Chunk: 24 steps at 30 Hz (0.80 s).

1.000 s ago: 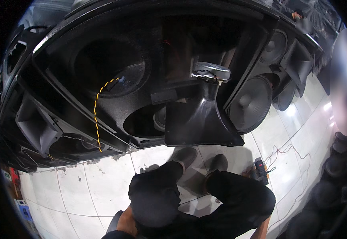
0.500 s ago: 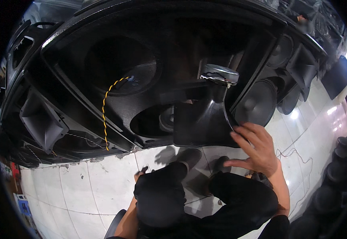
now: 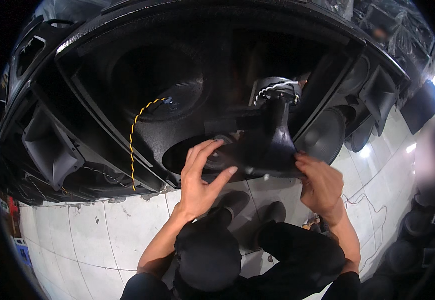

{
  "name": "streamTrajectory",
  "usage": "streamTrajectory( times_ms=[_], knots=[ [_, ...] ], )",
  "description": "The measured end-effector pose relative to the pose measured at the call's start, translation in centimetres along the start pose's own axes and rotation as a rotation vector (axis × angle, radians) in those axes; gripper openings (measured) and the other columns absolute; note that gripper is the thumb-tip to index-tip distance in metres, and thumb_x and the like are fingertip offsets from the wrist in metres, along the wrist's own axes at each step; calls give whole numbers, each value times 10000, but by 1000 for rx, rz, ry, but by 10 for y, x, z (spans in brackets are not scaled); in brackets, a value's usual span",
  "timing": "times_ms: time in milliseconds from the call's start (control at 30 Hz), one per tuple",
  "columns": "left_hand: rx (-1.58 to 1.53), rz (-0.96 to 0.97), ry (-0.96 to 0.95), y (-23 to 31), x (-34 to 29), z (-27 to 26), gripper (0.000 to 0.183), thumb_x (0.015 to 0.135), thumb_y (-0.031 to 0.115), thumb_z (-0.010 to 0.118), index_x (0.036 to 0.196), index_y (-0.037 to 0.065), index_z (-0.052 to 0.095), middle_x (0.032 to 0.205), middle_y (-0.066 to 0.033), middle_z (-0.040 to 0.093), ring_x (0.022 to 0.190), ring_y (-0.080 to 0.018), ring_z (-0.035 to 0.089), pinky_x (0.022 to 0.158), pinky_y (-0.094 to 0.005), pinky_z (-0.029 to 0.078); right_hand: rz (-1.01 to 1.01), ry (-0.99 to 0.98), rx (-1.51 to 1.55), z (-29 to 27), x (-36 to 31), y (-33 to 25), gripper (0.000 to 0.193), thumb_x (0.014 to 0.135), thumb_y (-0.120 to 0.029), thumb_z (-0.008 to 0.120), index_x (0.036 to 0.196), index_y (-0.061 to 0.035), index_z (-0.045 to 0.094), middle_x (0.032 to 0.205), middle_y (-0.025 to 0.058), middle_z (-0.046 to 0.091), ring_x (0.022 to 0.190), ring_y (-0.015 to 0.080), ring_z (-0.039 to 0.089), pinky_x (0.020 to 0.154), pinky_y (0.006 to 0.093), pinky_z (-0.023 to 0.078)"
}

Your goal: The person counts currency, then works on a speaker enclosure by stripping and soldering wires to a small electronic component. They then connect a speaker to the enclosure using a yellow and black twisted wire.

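Note:
A black speaker horn (image 3: 280, 137) with a round driver (image 3: 277, 87) on its far end lies over the front of a large black speaker cabinet (image 3: 142, 137). White twisted leads run across the driver. My right hand (image 3: 322, 185) is closed, its fingers curled on the horn's near right corner. At the horn's left edge, my left hand (image 3: 200, 180) is open, thumb and fingers apart; whether the fingertips touch the horn cannot be told. Behind that hand, a small speaker cone (image 3: 220, 155) sits partly hidden in an oval opening.
From the round cabinet opening hangs a yellow and black twisted wire (image 3: 133, 135). Other cabinets with horns (image 3: 52, 150) and a speaker cone (image 3: 322, 137) stand on both sides. Thin cable (image 3: 372, 200) lies on the white tiled floor, and several dark round parts (image 3: 407, 250) stand at right.
My left hand has risen from beside my knee to the horn's left edge. My right hand has closed on the horn's right corner, and the horn and driver have tilted and turned.

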<state>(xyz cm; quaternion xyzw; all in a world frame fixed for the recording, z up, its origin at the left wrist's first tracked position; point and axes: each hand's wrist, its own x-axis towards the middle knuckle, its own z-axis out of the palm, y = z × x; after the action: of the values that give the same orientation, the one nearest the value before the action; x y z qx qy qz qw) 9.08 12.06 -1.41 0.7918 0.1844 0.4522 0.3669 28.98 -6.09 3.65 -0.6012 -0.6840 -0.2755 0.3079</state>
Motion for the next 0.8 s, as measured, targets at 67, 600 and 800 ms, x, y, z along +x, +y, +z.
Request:
streamTrajectory(
  times_ms=[67,600,800],
  knots=[
    [108,82,132,6,8,-3,459,790,71,823,1217,7,665,1123,-158,685,1056,-314,595,930,-379,470,97,56,63,-4,14,4,321,663,110,720,957,-11,676,1020,158,739,887,289,737,718,336,568],
    [18,414,100,58,49,5,360,814,-100,715,1169,-64,665,1048,-205,710,897,-352,693,794,-371,555,946,457,1035,99,-29,5,238,1041,-224,609,1110,3,631,1016,6,670,944,86,578,882,243,427],
    [25,484,15,51,44,8,426,771,-155,677,1188,-65,661,1077,-203,706,914,-347,672,805,-386,550,966,233,1016,110,-53,15,250,1038,-246,616,944,-14,606,885,15,666,852,84,576,785,255,448]
  ],
)
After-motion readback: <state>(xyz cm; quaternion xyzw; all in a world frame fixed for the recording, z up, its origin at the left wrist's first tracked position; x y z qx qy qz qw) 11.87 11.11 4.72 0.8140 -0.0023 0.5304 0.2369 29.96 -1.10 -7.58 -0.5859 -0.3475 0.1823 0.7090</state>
